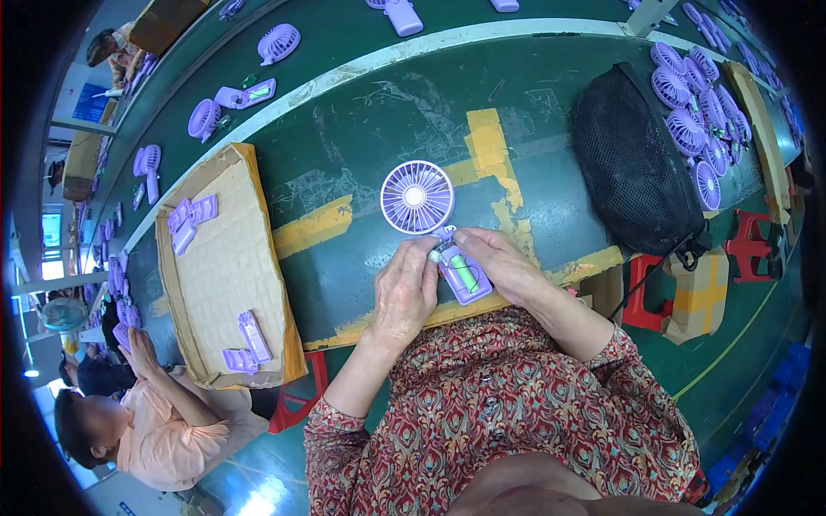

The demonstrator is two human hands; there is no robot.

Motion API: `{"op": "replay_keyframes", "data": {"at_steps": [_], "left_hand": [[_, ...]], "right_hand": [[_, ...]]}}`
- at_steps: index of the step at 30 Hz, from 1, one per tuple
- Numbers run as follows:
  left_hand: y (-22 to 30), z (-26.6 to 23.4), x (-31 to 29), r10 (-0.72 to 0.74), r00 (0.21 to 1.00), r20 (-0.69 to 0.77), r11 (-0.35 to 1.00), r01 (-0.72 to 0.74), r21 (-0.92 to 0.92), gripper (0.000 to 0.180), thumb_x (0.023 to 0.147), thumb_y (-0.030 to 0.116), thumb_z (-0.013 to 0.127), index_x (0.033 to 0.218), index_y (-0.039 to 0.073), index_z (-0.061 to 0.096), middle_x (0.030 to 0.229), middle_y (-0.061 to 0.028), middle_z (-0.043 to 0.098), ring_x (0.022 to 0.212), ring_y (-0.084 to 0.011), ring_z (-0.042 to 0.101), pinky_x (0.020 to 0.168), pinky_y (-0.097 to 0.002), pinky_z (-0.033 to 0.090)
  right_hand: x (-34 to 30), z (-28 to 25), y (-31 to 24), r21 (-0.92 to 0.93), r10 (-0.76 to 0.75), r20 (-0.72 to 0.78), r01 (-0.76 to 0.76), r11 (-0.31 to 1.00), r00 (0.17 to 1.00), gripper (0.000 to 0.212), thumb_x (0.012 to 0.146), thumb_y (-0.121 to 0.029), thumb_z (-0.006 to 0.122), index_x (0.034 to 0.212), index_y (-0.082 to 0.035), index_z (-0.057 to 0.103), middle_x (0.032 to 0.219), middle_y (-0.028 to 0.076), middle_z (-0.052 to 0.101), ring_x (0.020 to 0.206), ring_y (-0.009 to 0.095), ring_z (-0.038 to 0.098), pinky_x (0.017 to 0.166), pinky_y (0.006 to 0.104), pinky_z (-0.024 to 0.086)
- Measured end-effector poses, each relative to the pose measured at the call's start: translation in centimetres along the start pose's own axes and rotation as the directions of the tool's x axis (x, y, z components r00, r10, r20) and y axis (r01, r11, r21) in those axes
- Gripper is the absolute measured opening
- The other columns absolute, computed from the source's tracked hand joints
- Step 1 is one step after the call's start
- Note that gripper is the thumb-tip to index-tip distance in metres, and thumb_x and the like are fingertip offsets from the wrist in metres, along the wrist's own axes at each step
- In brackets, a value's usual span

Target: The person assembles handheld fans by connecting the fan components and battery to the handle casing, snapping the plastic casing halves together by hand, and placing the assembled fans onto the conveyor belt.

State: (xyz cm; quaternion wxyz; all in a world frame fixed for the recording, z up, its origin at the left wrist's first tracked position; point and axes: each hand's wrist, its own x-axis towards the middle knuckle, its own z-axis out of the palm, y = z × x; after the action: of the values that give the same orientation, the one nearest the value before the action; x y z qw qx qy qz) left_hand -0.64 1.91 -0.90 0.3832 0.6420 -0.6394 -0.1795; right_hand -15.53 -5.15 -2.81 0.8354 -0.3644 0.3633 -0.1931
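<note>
A small purple handheld fan (416, 197) is held between my two hands near the table's front edge, its round grille pointing away from me. Its handle (465, 279) lies uncovered, with a green cell and thin wire showing inside. My left hand (406, 282) pinches the fan by its neck from the left. On the other side, my right hand (499, 261) grips the top of the handle, thumb close to the neck joint. What lies right under the fingertips is partly hidden.
To the left, a shallow cardboard tray (225, 288) holds several purple casing pieces. A black mesh bag (632, 163) lies at right, beside a pile of purple fans (695, 112). More fans lie along the conveyor (335, 34) at the back. A co-worker (163, 421) sits at left.
</note>
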Motion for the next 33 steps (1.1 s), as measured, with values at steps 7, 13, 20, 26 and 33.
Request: {"op": "replay_keyframes", "data": {"at_steps": [7, 13, 20, 26, 33], "left_hand": [[-0.1, -0.4, -0.1, 0.165, 0.985, 0.052, 0.976, -0.171, 0.138, 0.036, 0.07, -0.007, 0.06, 0.106, 0.0, 0.058, 0.091, -0.015, 0.058, 0.076, -0.0319, 0.061, 0.063, -0.0381, 0.052], [0.0, -0.5, -0.3, 0.219, 0.969, 0.112, 0.942, -0.239, 0.235, 0.039, 0.066, -0.004, 0.062, 0.105, -0.002, 0.058, 0.089, -0.0133, 0.055, 0.076, -0.0285, 0.06, 0.062, -0.037, 0.051], [0.2, -0.7, -0.3, 0.195, 0.966, 0.172, 0.934, -0.236, 0.268, 0.035, 0.067, -0.005, 0.061, 0.102, -0.002, 0.059, 0.087, -0.0127, 0.055, 0.075, -0.0285, 0.059, 0.06, -0.0375, 0.05], [0.7, -1.2, 0.3, 0.215, 0.941, 0.259, 0.909, -0.291, 0.3, 0.038, 0.064, -0.005, 0.059, 0.103, -0.005, 0.057, 0.089, -0.0126, 0.054, 0.076, -0.0291, 0.057, 0.061, -0.0379, 0.05], [-0.1, -1.3, -0.4, 0.205, 0.966, 0.158, 0.942, -0.238, 0.234, 0.04, 0.068, -0.004, 0.056, 0.108, -0.002, 0.056, 0.086, -0.0145, 0.057, 0.077, -0.0306, 0.059, 0.063, -0.0387, 0.051]], "right_hand": [[-0.1, 0.0, 0.0, -0.043, -0.06, 0.103, 0.065, 0.997, 0.993, 0.03, 0.095, -0.02, 0.045, 0.115, 0.001, 0.052, 0.097, 0.002, 0.059, 0.086, 0.006, 0.053, 0.076, 0.0213, 0.046], [0.0, 0.4, 0.4, -0.119, -0.115, 0.158, 0.134, 0.984, 0.981, 0.026, 0.091, -0.006, 0.049, 0.116, 0.001, 0.051, 0.097, 0.001, 0.059, 0.087, 0.006, 0.054, 0.075, 0.0225, 0.046], [0.0, 0.8, 0.9, -0.131, -0.153, 0.136, 0.17, 0.977, 0.979, 0.026, 0.091, -0.005, 0.049, 0.116, 0.002, 0.051, 0.097, 0.002, 0.059, 0.088, 0.006, 0.052, 0.077, 0.023, 0.046], [0.1, 0.5, 1.1, -0.369, -0.176, 0.115, 0.207, 0.906, 0.978, 0.027, 0.091, -0.008, 0.05, 0.117, 0.001, 0.05, 0.098, 0.001, 0.057, 0.089, 0.006, 0.05, 0.079, 0.0232, 0.044], [-0.3, 0.6, -0.6, -0.143, -0.057, 0.224, 0.091, 0.985, 0.973, 0.035, 0.094, -0.016, 0.048, 0.126, 0.0, 0.045, 0.116, 0.005, 0.054, 0.108, 0.012, 0.049, 0.093, 0.0267, 0.04]]}}
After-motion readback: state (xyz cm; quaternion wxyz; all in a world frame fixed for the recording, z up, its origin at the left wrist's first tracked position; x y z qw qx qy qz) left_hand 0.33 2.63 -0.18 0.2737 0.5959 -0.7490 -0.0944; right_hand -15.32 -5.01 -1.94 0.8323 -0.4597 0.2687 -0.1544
